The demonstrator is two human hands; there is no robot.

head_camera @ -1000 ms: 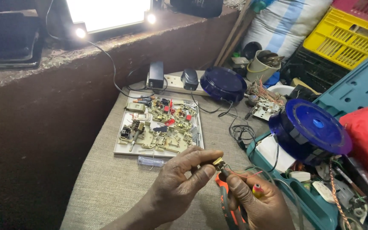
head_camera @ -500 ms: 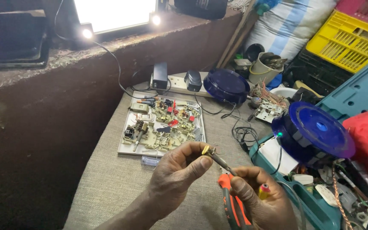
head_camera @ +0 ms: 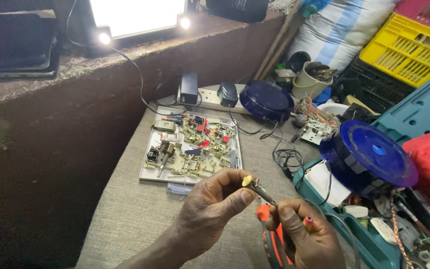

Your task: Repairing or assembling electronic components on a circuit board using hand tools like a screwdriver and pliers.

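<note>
Cluttered cloth surface below: left hand fingers pinch a yellow-tipped wire; right hand grips its other end. A slip could drop it among parts.

Left hand and right hand pinch a thin tool.

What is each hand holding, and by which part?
Left hand pinches the yellow tip of a thin probe; right hand grips its lower end.

A bright lamp panel is glaring from above, blowing out white. The wall is lying in deep shadow. The hands are showing slightly soft.
</note>
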